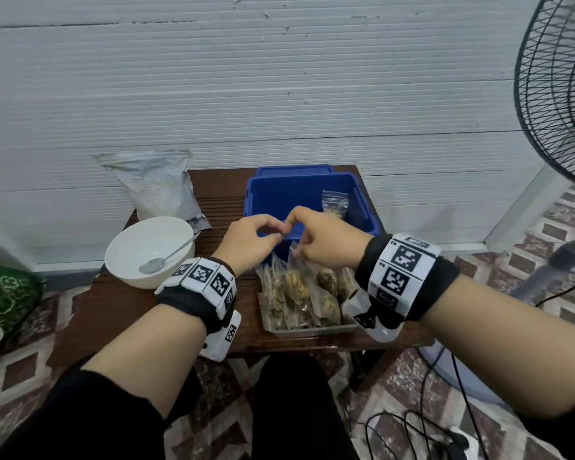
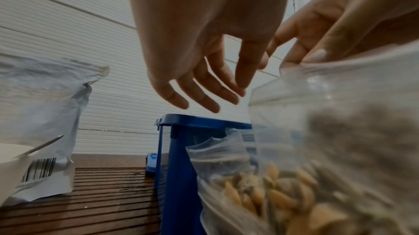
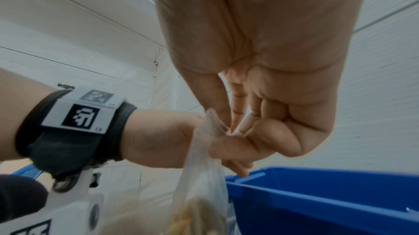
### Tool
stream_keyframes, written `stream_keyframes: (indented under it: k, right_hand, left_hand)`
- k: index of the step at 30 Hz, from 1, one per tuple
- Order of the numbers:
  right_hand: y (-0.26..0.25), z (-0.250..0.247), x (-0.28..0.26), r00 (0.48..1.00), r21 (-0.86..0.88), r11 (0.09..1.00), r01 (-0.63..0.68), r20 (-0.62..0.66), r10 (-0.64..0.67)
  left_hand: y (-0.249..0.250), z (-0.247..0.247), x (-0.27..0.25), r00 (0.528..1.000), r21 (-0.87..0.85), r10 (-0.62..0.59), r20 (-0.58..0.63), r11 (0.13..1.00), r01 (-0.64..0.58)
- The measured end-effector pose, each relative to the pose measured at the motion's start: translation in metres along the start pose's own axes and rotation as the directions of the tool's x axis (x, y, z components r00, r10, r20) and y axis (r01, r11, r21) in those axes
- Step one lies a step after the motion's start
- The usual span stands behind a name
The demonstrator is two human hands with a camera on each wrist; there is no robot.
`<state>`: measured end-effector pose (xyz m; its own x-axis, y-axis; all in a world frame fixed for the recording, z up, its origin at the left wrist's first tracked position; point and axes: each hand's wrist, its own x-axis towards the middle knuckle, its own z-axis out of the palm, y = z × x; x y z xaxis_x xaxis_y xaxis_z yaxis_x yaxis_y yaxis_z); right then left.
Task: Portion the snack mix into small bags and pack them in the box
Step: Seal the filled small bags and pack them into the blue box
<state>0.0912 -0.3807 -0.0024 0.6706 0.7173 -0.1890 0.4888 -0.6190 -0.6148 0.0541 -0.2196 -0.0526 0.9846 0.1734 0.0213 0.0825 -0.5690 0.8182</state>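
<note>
A small clear bag of snack mix [image 1: 296, 280] hangs over the tray, just in front of the blue box [image 1: 269, 180]. My right hand [image 1: 299, 240] pinches its top edge between thumb and curled fingers, as the right wrist view shows [image 3: 226, 127]. Meeting it from the left, my left hand [image 1: 273, 232] has thumb and index tips at the bag's top corner, while its other fingers [image 2: 192, 99] stay fairly straight. Up close, the bag [image 2: 317, 131] shows pale nuts at its bottom. One filled bag [image 1: 335, 204] leans inside the box at the right.
A metal tray [image 1: 312, 331] near the table's front edge holds several filled bags [image 1: 329, 307]. To the left are a white bowl [image 1: 140, 240] with a spoon [image 1: 166, 257] and a large silver pouch [image 1: 160, 187]. At the right stand a fan [image 1: 558, 94] and floor cables [image 1: 412, 426].
</note>
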Motion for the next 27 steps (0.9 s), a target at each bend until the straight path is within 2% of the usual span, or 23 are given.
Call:
stream_keyframes:
  k: [3, 10, 14, 19, 23, 27]
  right_hand:
    - [-0.002, -0.009, -0.001, 0.999, 0.037, 0.999, 0.013, -0.048, -0.011]
    - [0.002, -0.018, 0.007, 0.994, 0.073, 0.997, 0.014, -0.112, -0.005]
    - [0.006, -0.020, 0.010, 0.988, 0.117, 0.993, 0.033, -0.155, -0.014]
    - [0.011, -0.022, 0.010, 0.974, 0.199, 0.978, 0.067, -0.226, -0.021]
    - [0.022, -0.024, 0.010, 0.958, 0.177, 0.983, 0.046, -0.288, 0.007]
    - [0.033, -0.018, 0.013, 0.928, 0.234, 0.970, 0.060, -0.371, 0.032]
  left_hand:
    - [0.005, -0.002, -0.004, 0.994, -0.107, -0.028, 0.105, 0.993, 0.039]
    - [0.010, -0.003, -0.004, 0.976, -0.215, 0.019, 0.215, 0.976, 0.028]
    - [0.008, -0.001, -0.003, 0.981, -0.166, 0.088, 0.172, 0.984, -0.059]
    - [0.006, 0.000, 0.000, 0.992, -0.111, 0.124, 0.030, 0.987, -0.120]
    - [0.009, 0.000, 0.004, 0.988, -0.204, 0.124, -0.088, 0.969, -0.139]
    - [0.013, 0.002, 0.004, 0.991, -0.246, 0.111, -0.070, 0.961, -0.125]
